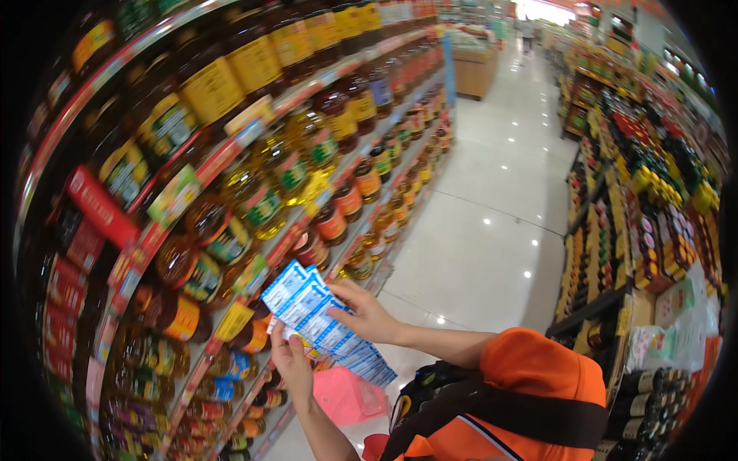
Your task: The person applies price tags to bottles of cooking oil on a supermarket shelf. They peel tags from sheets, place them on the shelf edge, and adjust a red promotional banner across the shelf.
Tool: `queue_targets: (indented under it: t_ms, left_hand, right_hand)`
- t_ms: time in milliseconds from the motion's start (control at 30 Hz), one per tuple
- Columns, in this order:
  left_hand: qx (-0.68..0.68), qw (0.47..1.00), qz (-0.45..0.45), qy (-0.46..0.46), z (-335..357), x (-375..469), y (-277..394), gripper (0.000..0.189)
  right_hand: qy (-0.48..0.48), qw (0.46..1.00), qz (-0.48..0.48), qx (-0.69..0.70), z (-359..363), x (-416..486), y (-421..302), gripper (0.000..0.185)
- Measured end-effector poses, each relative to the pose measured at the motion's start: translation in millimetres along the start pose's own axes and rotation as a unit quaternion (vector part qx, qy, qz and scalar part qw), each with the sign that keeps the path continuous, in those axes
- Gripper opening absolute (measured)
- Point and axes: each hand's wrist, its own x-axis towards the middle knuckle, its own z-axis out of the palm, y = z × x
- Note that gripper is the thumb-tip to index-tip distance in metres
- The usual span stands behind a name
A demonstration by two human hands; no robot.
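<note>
My right hand (366, 314) grips a long stack of blue-and-white printed price labels (314, 305), thumb on top. The labels hang in a strip down towards my body. My left hand (293, 357) is at the lower left edge of the labels, its thumb and fingers pinching a white, yellow and red card (307, 344) that is partly hidden under them. Just beyond both hands stands a shelf unit of cooking oil bottles (259, 201), with tags along its shelf edges. A yellow price tag (233, 321) on a lower shelf edge is close to my left hand.
A pink plastic container (349, 397) is below my forearms, with a red object (376, 446) beside it. A dark strap (519, 412) crosses my orange shirt. The tiled aisle floor (490, 230) runs ahead. Racks of bottles (651, 150) line the right side; a wooden counter (474, 69) stands farther off.
</note>
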Motion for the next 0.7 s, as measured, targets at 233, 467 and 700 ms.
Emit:
queue_targets:
  t_ms: [233, 467, 700]
  left_hand:
    - [-0.119, 0.988, -0.094, -0.041, 111, 41, -31, 0.037]
    - [-0.016, 0.997, -0.016, 0.075, 146, 22, -45, 0.028]
    - [-0.021, 0.984, -0.002, 0.179, 98, -5, -49, 0.036]
  right_hand:
    - [-0.009, 0.996, -0.080, -0.029, -105, 16, 9, 0.034]
    - [-0.020, 0.997, -0.064, -0.038, -120, 25, 41, 0.044]
    - [-0.138, 0.986, -0.061, -0.064, -59, 12, 45, 0.046]
